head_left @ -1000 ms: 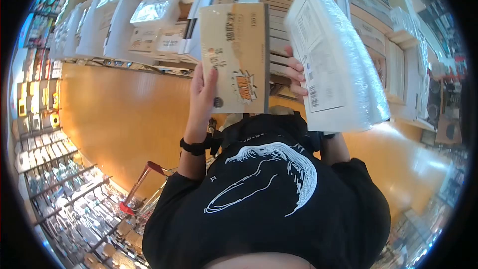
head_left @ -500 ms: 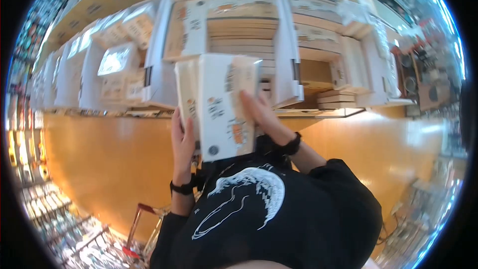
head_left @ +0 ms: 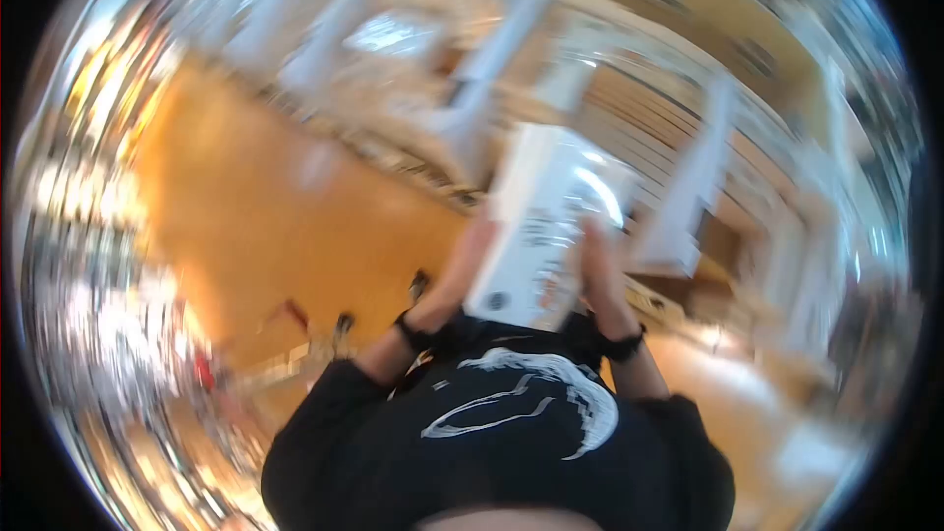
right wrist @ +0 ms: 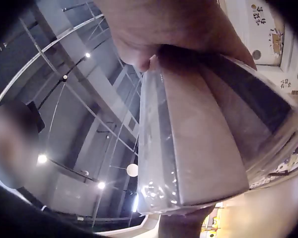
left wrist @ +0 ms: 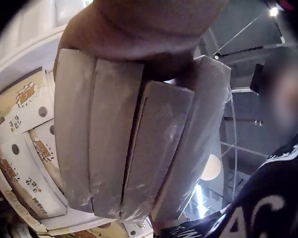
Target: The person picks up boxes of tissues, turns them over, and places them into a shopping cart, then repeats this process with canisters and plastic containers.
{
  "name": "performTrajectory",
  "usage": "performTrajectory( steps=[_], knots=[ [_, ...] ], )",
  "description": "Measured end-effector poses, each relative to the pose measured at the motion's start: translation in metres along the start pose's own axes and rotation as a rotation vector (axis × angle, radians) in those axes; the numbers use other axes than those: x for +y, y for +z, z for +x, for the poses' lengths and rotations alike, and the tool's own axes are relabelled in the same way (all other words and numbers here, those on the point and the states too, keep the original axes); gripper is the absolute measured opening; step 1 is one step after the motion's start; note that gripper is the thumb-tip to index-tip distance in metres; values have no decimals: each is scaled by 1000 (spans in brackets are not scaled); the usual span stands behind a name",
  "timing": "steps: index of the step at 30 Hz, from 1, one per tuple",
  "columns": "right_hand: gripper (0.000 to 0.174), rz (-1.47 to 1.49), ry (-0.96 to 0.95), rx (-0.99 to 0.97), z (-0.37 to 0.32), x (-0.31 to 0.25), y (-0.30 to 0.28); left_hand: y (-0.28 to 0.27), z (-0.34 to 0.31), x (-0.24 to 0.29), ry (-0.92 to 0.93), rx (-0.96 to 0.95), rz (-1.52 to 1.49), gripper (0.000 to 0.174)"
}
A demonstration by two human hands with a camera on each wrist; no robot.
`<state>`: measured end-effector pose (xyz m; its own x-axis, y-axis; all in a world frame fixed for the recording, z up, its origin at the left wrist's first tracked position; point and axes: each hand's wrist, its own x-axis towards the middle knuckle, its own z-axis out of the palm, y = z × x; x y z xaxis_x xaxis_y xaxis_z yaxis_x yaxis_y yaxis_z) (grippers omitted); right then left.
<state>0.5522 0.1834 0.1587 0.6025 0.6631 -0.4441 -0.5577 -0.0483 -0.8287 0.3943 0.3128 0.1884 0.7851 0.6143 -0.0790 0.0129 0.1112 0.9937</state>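
Both hands hold one stack of flat, plastic-wrapped boxes (head_left: 541, 236) in front of the chest, with a white printed face turned up. My left hand (head_left: 470, 265) grips the stack's left side. My right hand (head_left: 603, 280) holds the right side, its thumb by the glossy top face. In the left wrist view, several boxes (left wrist: 114, 139) stand side by side below the left hand (left wrist: 139, 29), their plain edges showing. Clear film covers the boxes (right wrist: 203, 139) under the right hand (right wrist: 174, 29) in the right wrist view. Most fingertips are hidden behind the stack.
Ahead runs a display shelf with white dividers (head_left: 693, 177) and stacked boxes (head_left: 639, 118). Printed boxes (left wrist: 27, 178) show there in the left wrist view. Wooden floor (head_left: 295, 197) lies to the left, with blurred goods shelves (head_left: 108, 324) beyond.
The box in the left hand and the wrapped package in the right, held apart a second ago, are now together in one stack between both hands. The head view has turned and blurred.
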Motion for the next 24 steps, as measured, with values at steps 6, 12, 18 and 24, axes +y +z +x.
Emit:
performTrajectory(
  steps=[6, 12, 18, 24],
  knots=[
    [62, 224, 30, -250, -19, -22, 10, -1, -13, -7, 105, 27, 48, 67],
    [64, -13, 144, -367, -43, -7, 45, -14, -107, -3, 26, 242, 174, 107],
    [62, -121, 400, -717, -75, 37, 82, -1, -219, -14, -5, 611, 206, 108],
    [56, -336, 556, -925, -140, 110, 104, 34, -349, -46, -111, 914, 230, 105]
  ],
)
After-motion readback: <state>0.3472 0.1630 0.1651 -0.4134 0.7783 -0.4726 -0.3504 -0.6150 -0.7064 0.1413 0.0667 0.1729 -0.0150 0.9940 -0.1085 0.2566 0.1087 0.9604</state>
